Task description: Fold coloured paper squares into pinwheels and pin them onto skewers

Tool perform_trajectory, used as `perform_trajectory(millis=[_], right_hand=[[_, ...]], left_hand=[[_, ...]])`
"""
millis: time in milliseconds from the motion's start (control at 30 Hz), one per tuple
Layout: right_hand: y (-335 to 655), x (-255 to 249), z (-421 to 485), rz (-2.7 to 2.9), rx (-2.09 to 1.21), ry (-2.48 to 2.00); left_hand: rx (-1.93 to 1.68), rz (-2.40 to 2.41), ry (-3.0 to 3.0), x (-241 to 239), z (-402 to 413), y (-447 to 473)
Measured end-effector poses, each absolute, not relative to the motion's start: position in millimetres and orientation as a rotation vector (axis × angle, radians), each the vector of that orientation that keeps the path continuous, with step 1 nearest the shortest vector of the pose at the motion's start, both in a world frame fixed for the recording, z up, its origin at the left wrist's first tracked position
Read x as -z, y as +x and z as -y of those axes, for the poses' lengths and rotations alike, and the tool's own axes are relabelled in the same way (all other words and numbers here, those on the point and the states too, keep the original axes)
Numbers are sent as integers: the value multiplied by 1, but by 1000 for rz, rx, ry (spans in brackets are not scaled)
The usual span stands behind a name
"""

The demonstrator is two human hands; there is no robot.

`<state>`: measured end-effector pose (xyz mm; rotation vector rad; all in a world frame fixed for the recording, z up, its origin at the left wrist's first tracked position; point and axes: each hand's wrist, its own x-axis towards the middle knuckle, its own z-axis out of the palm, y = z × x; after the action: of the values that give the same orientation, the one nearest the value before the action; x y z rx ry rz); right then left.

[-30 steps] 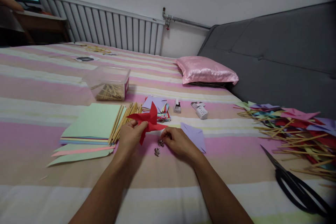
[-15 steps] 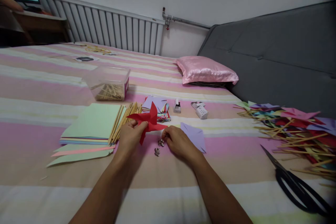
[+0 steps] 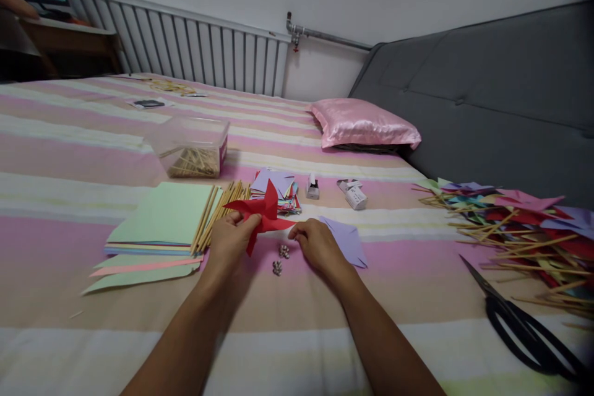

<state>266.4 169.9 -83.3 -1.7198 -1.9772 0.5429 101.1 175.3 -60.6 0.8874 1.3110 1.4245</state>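
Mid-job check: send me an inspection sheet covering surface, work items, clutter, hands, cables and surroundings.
Surface: striped bedspread.
Work items: red paper pinwheel; two small shiny clusters; lilac paper beside the right hand.
Clutter: black-handled scissors at right; pinwheel pile next to them; clear tub of sticks.
Hands: left hand grips the pinwheel; right hand bent near its tip, hold unclear.
Cables: yellow loops far back, kind unclear.
Surroundings: pink pillow, grey headboard, radiator.

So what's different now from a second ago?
The right hand moved slightly right and farther from the little metal pieces. The purple paper beside it shifted a bit right. I can't tell whether that hand holds anything. The left hand still holds the red pinwheel.
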Motion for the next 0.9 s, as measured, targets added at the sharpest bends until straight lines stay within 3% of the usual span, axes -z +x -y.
perform_trajectory(millis=[900], right_hand=[[262, 75, -167, 1980, -491, -1898]], left_hand=[[-1382, -1329, 916, 67, -177, 99]])
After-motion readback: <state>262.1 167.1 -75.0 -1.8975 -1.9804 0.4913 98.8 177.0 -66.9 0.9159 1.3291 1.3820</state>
